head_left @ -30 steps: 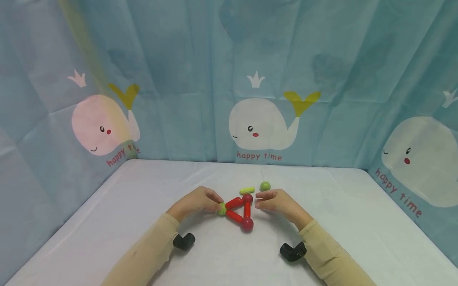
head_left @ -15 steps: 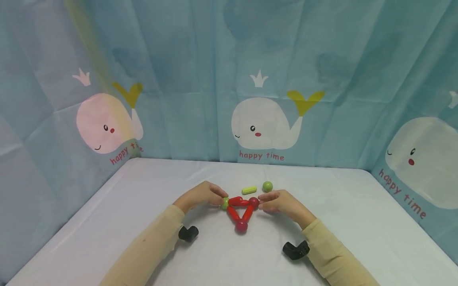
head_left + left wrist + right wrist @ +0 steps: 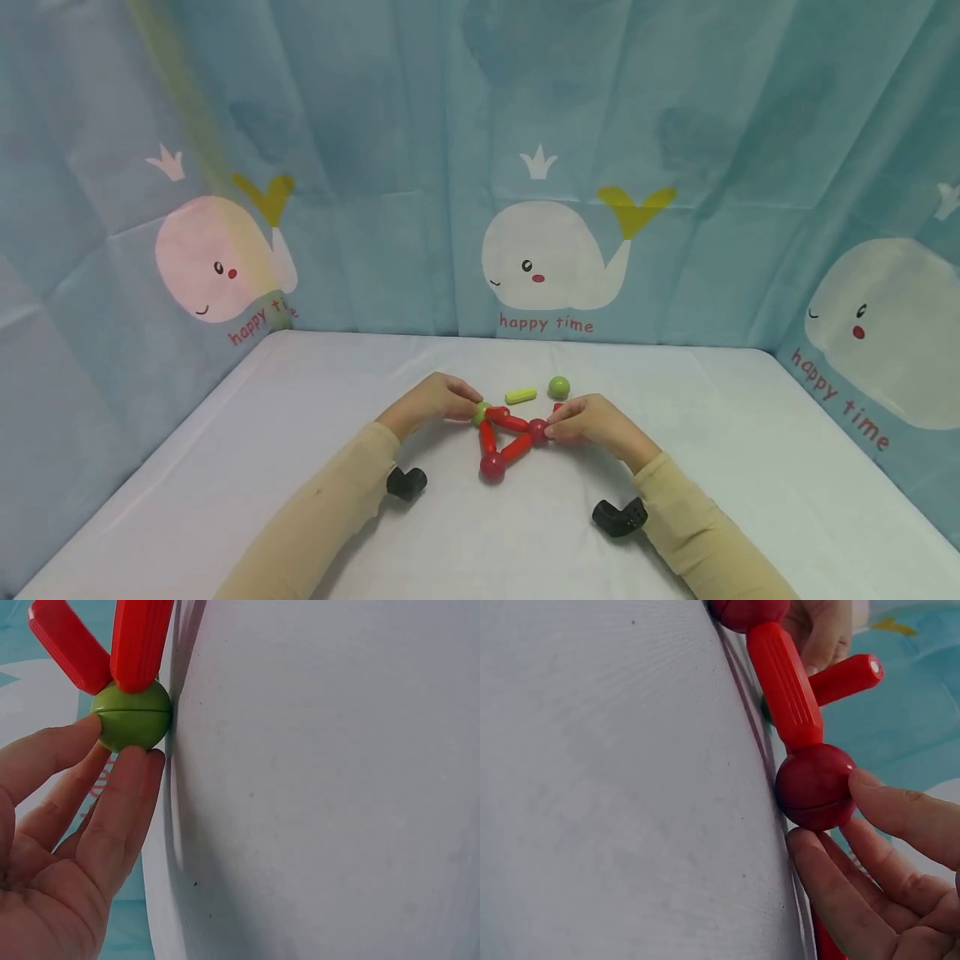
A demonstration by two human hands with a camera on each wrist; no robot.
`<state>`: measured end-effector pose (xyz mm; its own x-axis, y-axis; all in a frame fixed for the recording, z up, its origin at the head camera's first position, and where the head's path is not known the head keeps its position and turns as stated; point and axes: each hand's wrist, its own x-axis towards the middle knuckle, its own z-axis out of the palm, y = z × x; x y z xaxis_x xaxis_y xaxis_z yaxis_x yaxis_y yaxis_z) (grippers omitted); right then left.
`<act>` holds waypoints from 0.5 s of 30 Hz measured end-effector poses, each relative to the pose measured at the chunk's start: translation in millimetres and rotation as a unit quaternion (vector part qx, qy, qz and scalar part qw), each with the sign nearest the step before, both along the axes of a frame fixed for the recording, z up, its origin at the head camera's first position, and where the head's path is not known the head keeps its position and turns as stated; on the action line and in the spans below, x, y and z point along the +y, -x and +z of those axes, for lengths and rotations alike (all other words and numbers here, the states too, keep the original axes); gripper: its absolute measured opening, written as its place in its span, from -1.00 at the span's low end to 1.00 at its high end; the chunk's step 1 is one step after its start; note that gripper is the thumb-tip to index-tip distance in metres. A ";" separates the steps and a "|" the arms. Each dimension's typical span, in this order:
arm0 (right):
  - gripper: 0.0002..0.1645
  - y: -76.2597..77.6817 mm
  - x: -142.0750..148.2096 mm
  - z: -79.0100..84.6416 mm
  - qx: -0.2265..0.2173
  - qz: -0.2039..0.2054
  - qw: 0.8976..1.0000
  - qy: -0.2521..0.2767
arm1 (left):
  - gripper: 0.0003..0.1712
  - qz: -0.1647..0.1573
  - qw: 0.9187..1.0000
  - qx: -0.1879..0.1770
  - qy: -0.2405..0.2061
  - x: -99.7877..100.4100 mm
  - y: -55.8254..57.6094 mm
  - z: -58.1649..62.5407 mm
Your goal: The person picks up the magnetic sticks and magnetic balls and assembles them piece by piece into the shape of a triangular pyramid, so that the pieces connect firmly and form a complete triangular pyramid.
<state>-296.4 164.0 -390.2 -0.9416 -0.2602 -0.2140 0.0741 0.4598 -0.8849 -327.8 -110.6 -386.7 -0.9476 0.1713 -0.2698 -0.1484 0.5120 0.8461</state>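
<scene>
A triangle of red rods (image 3: 514,449) joined by balls lies on the white table. Its green ball (image 3: 481,414) is pinched by my left hand (image 3: 435,402), thumb and fingertips on its near side in the left wrist view. Another red rod (image 3: 851,679) sticks up from near that green ball, its far end free. My right hand (image 3: 592,425) holds the dark red ball (image 3: 816,786) at the right corner between thumb and fingers. The second dark red ball (image 3: 492,467) forms the near corner, untouched by either hand.
Behind the triangle lie a yellow-green rod (image 3: 521,395) and a loose green ball (image 3: 558,387). A red piece (image 3: 558,407) shows partly behind my right hand. A blue curtain (image 3: 375,250) with printed whales hangs beyond the table's back edge.
The triangle has turned clockwise: the green ball went up and right, the near dark red ball left. My right hand, apart from the triangle at first, now holds its right ball.
</scene>
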 end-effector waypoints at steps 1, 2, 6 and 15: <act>-0.73 0.2 0.7 0.5 -0.003 0.000 1.000 -0.001 | -0.82 0.005 1.000 0.000 0.001 2.2 1.5 -0.4; -0.71 0.5 1.4 0.6 -0.005 0.003 1.000 0.000 | -0.82 0.009 1.000 -0.001 0.003 4.1 2.8 -0.9; -0.61 0.5 3.7 1.4 -0.009 0.021 1.000 -0.003 | -0.81 0.025 1.000 -0.004 0.014 8.7 4.1 -1.4; -0.60 -1.1 3.0 1.5 0.000 0.035 0.999 -0.006 | -0.75 0.025 0.999 -0.018 0.022 -0.5 -34.6 2.0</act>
